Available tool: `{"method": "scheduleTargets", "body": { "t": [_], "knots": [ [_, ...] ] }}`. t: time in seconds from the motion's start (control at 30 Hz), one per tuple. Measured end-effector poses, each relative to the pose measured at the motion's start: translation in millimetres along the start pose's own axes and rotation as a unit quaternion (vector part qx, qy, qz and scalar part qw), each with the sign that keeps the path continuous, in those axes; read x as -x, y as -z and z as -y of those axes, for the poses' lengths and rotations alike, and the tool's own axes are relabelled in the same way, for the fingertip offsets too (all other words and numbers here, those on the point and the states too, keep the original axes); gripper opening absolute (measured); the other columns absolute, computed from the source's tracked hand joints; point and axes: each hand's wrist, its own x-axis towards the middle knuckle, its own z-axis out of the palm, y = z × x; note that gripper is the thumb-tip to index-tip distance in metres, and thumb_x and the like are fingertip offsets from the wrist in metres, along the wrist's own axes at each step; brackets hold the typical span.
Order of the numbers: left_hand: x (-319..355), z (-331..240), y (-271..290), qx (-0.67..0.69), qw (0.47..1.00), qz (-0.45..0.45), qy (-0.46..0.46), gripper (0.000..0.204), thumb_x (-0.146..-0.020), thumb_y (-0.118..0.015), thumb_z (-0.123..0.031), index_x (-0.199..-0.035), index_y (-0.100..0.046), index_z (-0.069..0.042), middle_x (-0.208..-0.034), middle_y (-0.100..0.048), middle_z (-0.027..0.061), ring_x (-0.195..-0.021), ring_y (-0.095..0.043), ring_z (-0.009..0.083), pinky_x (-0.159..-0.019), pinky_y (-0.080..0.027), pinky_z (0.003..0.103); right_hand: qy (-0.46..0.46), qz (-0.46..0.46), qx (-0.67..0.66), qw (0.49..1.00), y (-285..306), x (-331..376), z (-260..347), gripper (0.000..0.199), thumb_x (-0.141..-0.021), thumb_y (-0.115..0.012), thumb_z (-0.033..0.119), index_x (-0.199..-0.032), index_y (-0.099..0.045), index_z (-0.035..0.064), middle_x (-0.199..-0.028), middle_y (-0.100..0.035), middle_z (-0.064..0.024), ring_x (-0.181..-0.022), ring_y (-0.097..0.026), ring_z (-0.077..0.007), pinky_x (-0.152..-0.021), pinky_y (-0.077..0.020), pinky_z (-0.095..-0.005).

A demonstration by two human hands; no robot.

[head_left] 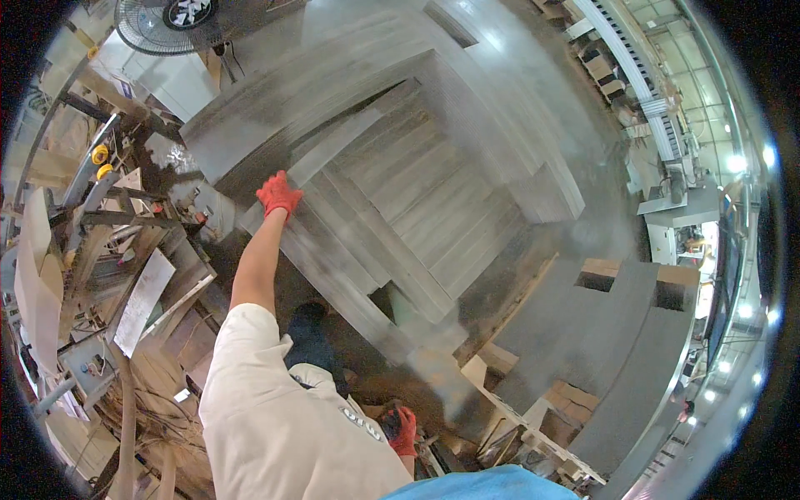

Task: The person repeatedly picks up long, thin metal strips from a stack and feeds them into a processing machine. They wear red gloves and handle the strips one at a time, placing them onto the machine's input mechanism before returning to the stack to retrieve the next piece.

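Observation:
A large grey slatted wooden panel point(433, 200), with a raised box-like rim, lies before me, and parts of it are smeared by motion. My left hand point(279, 197), in a red glove, reaches out to its near left side. The bent fingers close over the edge of a grey board point(333, 237) there. Low in the picture, close to my body, is my right hand point(403, 429), also red-gloved. Its fingers are curled round a small dark object point(389, 421) whose kind I cannot make out.
At right stands a grey box-like piece point(575, 333) with square cut-outs. Wooden offcuts point(146, 300) and a metal frame with yellow wheels point(100, 155) crowd the left. A floor fan point(171, 23) stands at the far left. A blue cloth-like surface point(483, 485) shows at the bottom edge.

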Motion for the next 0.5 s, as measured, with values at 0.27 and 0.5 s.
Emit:
{"method": "scheduleTargets", "body": {
  "t": [0.27,0.5],
  "knots": [
    [-2,26,-67,-0.011,0.952,-0.110,0.284,0.095,-0.070,-0.085,-0.052,-0.148,-0.044,-0.015,-0.152,-0.044,0.0178,-0.149,-0.030,0.0361,-0.111,-0.034,0.061,-0.004,-0.078,0.093,0.993,-60,60,34,0.016,-0.102,-0.061,0.014,-0.116,-0.064,0.0067,-0.120,-0.066,-0.0091,-0.111,-0.066,-0.0250,-0.091,-0.0586,-0.0413],
    [-22,96,-113,0.121,0.899,-0.011,0.422,0.118,-0.061,-0.097,-0.051,-0.151,-0.036,-0.006,-0.156,-0.043,0.0183,-0.137,-0.051,0.0340,-0.107,-0.048,0.051,-0.043,-0.020,0.141,0.989,-45,87,-1,0.035,-0.092,-0.075,0.011,-0.124,-0.061,0.0099,-0.132,-0.059,-0.0057,-0.122,-0.058,-0.0242,-0.107,-0.0468,-0.0386]
  ]
}}
